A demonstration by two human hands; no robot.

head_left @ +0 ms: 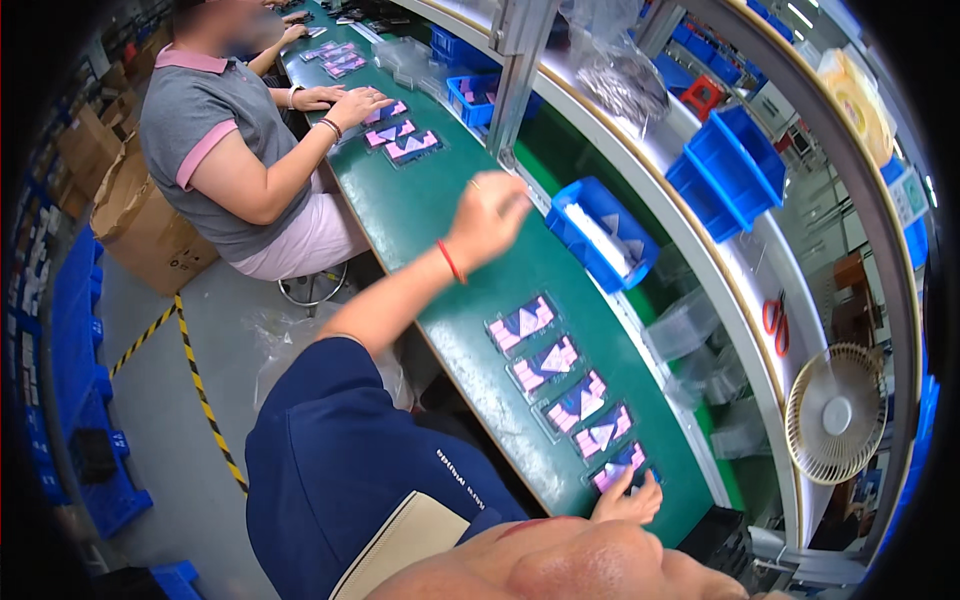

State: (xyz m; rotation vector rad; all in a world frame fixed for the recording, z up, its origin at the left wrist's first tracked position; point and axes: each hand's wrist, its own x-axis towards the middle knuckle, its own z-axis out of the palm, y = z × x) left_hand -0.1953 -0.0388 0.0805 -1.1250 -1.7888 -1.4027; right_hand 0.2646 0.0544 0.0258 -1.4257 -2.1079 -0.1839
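My left hand (pixel 488 217), with a red band on its wrist, is raised over the far part of the green table. Its fingers are curled together, and whatever they may hold is hidden. To its right stands a blue bin (pixel 600 235) with white pieces in it. My right hand (pixel 630 498) is low at the near end of the table, thumb and fingers apart, touching the near edge of a flat pink and dark blue piece (pixel 617 466). Several similar flat pieces (pixel 577 400), with pale triangles on them, lie in a slanting row beyond it.
A seated co-worker (pixel 235 140) has both hands over similar pieces (pixel 412 146) farther along the green table (pixel 480 330). A metal post (pixel 520 80) rises from the far edge. On the shelf are blue bins (pixel 728 170), red-handled scissors (pixel 775 325) and a fan (pixel 836 413).
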